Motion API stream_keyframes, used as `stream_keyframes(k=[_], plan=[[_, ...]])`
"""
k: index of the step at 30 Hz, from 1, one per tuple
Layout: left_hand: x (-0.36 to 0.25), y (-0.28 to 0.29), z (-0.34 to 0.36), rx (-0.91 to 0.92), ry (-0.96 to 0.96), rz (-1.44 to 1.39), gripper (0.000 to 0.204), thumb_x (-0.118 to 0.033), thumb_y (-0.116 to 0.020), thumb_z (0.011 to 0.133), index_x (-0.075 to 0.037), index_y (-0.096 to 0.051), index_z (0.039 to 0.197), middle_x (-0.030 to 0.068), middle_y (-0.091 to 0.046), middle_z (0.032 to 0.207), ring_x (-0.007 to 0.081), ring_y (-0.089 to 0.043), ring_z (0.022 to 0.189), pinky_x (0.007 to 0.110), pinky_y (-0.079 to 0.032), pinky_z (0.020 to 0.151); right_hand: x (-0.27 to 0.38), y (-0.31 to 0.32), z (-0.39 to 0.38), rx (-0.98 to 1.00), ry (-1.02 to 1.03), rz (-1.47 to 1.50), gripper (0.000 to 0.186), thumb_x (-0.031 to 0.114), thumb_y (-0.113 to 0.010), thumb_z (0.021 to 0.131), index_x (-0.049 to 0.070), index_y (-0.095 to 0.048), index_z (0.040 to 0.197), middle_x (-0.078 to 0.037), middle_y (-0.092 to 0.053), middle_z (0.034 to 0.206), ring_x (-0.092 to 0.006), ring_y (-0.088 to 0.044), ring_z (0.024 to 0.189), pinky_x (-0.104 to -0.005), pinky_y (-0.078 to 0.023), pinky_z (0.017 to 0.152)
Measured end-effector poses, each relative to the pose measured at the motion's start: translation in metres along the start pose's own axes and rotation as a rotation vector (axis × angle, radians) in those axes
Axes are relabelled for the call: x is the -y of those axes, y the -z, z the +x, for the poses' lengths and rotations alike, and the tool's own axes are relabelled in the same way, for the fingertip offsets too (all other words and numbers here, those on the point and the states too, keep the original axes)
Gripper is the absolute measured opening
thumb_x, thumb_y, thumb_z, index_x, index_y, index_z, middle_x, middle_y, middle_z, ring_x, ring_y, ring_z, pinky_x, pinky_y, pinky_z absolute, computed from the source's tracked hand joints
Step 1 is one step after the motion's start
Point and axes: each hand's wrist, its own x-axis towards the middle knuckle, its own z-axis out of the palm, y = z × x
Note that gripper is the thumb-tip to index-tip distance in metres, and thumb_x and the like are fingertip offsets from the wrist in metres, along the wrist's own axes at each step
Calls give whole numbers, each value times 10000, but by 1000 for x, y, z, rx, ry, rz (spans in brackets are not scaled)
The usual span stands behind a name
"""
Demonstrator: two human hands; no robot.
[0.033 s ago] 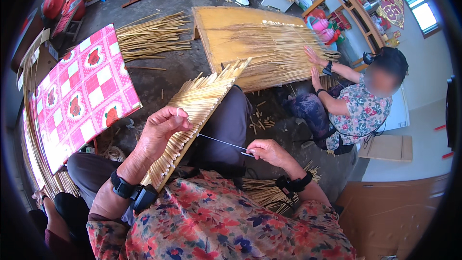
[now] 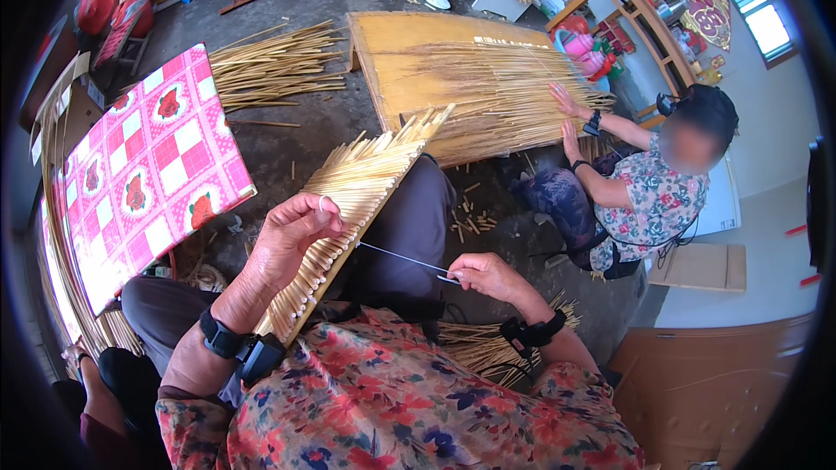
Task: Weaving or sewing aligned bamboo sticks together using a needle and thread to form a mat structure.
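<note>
Across the lap (image 2: pixel 409 218), ribbed stalk mat (image 2: pixel 350 176), thin straight cord (image 2: pixel 403 257)

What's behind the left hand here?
Behind the left hand, a row of pale stalks shows to its right and dark floor to its left; whatever the hand covers cannot be seen.

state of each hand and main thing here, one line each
Left hand, raised, fingers curled, grip unclear
Right hand, pinching the white thread
White thread, pulled straight
Stalk row, slanted, stalks side by side
Wooden board, partly covered with stalks
Floor stalks, loosely heaped
Pink checked cloth, spread flat
</note>
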Motion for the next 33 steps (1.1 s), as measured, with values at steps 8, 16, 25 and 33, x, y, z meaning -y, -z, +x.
stream_keyframes(k=[8,16,25,33], plan=[[2,4,1,5,8,110,85,-112,-591,892,-48,-602,947,51,-635,865,177,-629,875,339,-488,861,23,-1,-9,-469,234,-771,290,83,-581,805,63,-588,1094,-177,-557,1152,-346,-541,1049,-423,-460,866],[-2,-2,-5,-20,8,118,65,-81,-581,885,-47,-608,933,60,-649,878,176,-638,871,331,-496,854,67,-58,24,-413,467,-21,194,9,-615,841,-8,-560,1026,-121,-597,1089,-184,-586,1009,-304,-470,876],[-1,-4,-5,-40,-12,186,82,-91,-598,877,-49,-617,944,68,-661,893,166,-643,850,314,-497,837,60,-84,62,-168,209,447,230,90,-613,880,-6,-536,1075,-79,-621,962,-142,-608,877,-273,-498,754],[-4,0,-11,-41,-17,208,115,-93,-579,884,-45,-599,986,90,-657,921,182,-636,880,326,-495,846,75,-93,65,-331,524,14,173,133,-605,851,34,-615,993,-154,-644,876,-307,-634,742,-355,-494,661]])
